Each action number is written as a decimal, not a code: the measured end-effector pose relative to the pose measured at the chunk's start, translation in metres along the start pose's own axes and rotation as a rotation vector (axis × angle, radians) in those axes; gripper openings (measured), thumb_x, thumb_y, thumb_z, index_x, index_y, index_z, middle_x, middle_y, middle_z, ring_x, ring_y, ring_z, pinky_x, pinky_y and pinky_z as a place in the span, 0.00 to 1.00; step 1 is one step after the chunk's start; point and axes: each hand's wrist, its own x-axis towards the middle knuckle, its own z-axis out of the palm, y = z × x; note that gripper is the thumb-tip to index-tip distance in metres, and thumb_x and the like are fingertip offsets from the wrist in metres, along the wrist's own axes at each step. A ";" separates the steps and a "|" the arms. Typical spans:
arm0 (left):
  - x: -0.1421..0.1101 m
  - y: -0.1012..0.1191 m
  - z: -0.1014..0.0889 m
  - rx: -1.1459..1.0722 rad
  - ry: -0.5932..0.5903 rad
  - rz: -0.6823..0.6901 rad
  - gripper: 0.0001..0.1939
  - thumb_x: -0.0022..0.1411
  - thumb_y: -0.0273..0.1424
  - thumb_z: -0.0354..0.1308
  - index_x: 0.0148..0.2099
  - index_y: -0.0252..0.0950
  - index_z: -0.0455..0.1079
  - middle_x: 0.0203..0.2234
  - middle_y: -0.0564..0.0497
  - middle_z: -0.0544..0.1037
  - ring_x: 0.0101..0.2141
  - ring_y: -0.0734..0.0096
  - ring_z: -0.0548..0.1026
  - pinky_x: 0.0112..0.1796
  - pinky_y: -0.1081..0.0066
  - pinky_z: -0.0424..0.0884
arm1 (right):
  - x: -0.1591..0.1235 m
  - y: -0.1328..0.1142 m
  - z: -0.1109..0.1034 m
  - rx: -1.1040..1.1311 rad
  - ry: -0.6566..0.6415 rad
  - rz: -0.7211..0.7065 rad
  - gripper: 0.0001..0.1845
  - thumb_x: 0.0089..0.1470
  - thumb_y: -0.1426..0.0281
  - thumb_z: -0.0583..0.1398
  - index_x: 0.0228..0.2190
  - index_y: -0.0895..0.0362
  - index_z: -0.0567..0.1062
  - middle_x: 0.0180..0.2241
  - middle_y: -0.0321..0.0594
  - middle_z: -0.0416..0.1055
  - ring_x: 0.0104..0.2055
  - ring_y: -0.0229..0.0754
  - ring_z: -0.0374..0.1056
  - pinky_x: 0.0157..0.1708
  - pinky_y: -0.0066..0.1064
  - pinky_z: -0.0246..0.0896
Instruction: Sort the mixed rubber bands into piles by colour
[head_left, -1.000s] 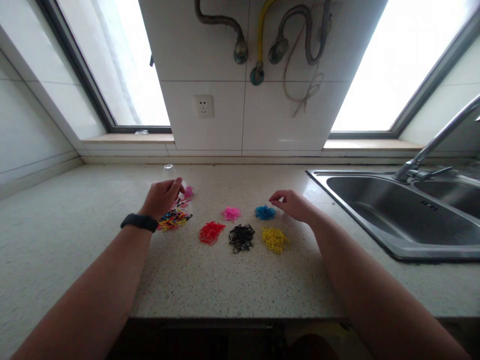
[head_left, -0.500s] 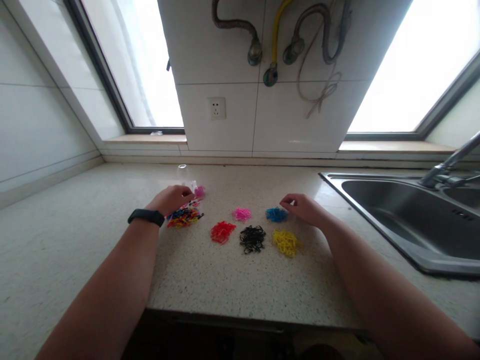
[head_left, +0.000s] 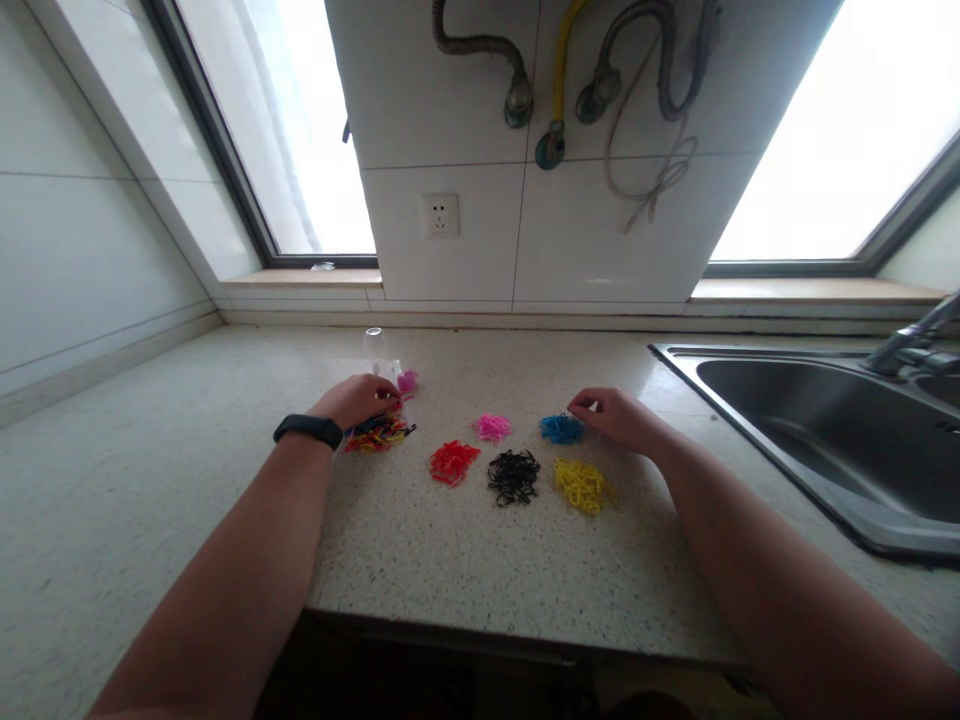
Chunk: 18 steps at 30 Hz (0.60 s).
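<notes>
In the head view, the left hand [head_left: 361, 400] reaches over the mixed pile [head_left: 379, 432], which sits at about nine o'clock from the black bands [head_left: 513, 477]. Its fingertips look pinched close together, a grip suited to lifting thin bands singly; whether they hold one, I cannot tell.

The right hand [head_left: 611, 415] hangs at about two o'clock from the black bands, thumb and forefinger nearly together just beside the blue bands [head_left: 562, 429]. Whether anything is between them is too small to tell; being that near probably keeps any drop short.

On the desk [head_left: 450, 570], the pink bands [head_left: 492, 428] lie toward eleven o'clock from the black ones, the red bands [head_left: 453, 463] at nine, the yellow bands [head_left: 583, 486] at three. Gaps between these single-colour heaps presumably keep colours from mingling. The clear cup [head_left: 374, 343] stands behind the left hand, probably out of its way.
</notes>
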 end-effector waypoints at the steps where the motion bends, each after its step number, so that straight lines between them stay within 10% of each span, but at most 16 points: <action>1: 0.000 0.000 0.000 -0.002 0.001 0.004 0.17 0.58 0.43 0.57 0.42 0.43 0.81 0.36 0.48 0.82 0.35 0.63 0.77 0.36 0.70 0.67 | 0.000 0.000 0.000 -0.002 -0.001 0.001 0.14 0.57 0.60 0.59 0.35 0.54 0.82 0.30 0.41 0.78 0.29 0.41 0.69 0.30 0.32 0.59; 18: -0.004 0.005 -0.003 0.009 0.035 0.005 0.15 0.59 0.42 0.56 0.39 0.39 0.78 0.35 0.45 0.82 0.35 0.63 0.78 0.35 0.70 0.67 | 0.001 0.002 0.002 -0.018 0.001 -0.003 0.14 0.57 0.60 0.59 0.34 0.54 0.82 0.29 0.41 0.78 0.29 0.41 0.69 0.29 0.32 0.59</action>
